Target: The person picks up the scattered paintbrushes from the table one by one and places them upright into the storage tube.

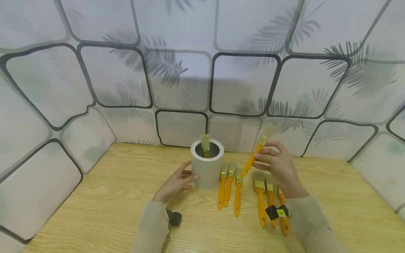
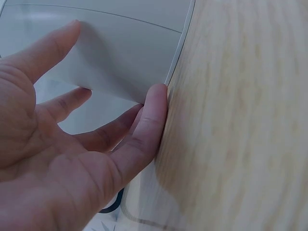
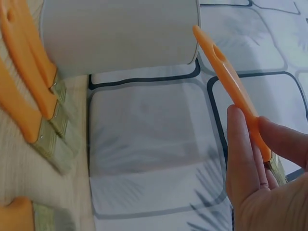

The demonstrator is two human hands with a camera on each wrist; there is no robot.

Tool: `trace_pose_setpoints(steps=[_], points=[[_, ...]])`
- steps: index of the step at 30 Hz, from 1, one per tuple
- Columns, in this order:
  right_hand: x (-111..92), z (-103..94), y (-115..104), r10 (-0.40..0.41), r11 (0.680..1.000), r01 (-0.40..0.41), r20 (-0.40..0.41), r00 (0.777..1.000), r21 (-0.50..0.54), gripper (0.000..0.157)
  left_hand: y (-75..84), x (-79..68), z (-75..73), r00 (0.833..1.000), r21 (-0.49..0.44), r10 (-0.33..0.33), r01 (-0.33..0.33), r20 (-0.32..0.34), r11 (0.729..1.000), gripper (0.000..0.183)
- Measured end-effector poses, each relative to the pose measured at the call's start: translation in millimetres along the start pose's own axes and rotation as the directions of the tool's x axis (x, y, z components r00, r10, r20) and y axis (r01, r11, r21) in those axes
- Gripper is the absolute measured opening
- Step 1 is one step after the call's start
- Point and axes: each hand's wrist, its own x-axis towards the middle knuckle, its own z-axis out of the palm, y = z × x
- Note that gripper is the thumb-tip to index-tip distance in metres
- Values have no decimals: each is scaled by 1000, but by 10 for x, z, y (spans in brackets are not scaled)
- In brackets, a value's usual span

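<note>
On the table stands a light grey can [image 1: 207, 174] with a paintbrush [image 1: 205, 144] in it, bristles up. My left hand [image 1: 177, 182] rests against the can's left side, fingers spread; the left wrist view has the fingertips [image 2: 156, 98] at its wall, low near the table. In my right hand [image 1: 278, 165] a flat paintbrush with an orange handle [image 1: 252, 158] is pinched between thumb and fingers. It is raised right of the can, tilted, bristles up and handle end low toward the can. The right wrist view shows that orange handle [image 3: 231, 82] pointing away from the palm.
Three orange-handled brushes [image 1: 238, 196] lie just right of the can, bristles toward the wall. Three more brushes [image 1: 261, 200] lie farther right, partly under my right forearm. A patterned cloth wall [image 1: 180, 128] rises behind the wooden table [image 1: 126, 175].
</note>
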Motion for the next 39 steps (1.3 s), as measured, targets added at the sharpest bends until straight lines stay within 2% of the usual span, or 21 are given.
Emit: trace_pose_setpoints(steps=[4, 10, 17, 22, 25, 29, 31, 34, 37, 39], points=[[51, 105, -49, -10, 1000, 11, -6, 1000, 26, 31, 12, -8, 3, 1000, 2, 9, -9, 10, 1000, 76], [168, 310, -106, -42, 995, 48, -61, 997, 91, 35, 28, -33, -1, 999, 6, 19, -19, 26, 1000, 77], [288, 550, -72, -136, 977, 154, -120, 983, 150, 34, 5, -21, 8, 1000, -4, 4, -4, 5, 1000, 76], [350, 707, 5, -216, 964, 230, -114, 970, 132, 38, -8, -10, 6, 1000, 1, 3, -3, -2, 1000, 76], [373, 800, 59, -238, 967, 243, -83, 968, 69, 42, -10, -9, 0, 1000, 8, 5, -5, 3, 1000, 76], [382, 911, 113, -275, 958, 271, -29, 961, -95, 46, -14, -6, -3, 1000, 6, 2, -2, 6, 1000, 76], [378, 953, 132, -300, 935, 296, 7, 954, -197, 45, -15, -4, -2, 1000, 1, -2, 2, 3, 1000, 76], [367, 986, 150, -337, 880, 343, 76, 938, -329, 34, -14, 1, 0, 1000, 0, -1, 1, 0, 1000, 76], [353, 975, 152, -353, 834, 371, 121, 928, -409, 23, -11, 9, 1, 1000, 3, 6, -6, 0, 1000, 76], [340, 941, 135, -352, 823, 371, 127, 927, -429, 19, -6, 14, 2, 1000, 5, 12, -12, 5, 1000, 76]])
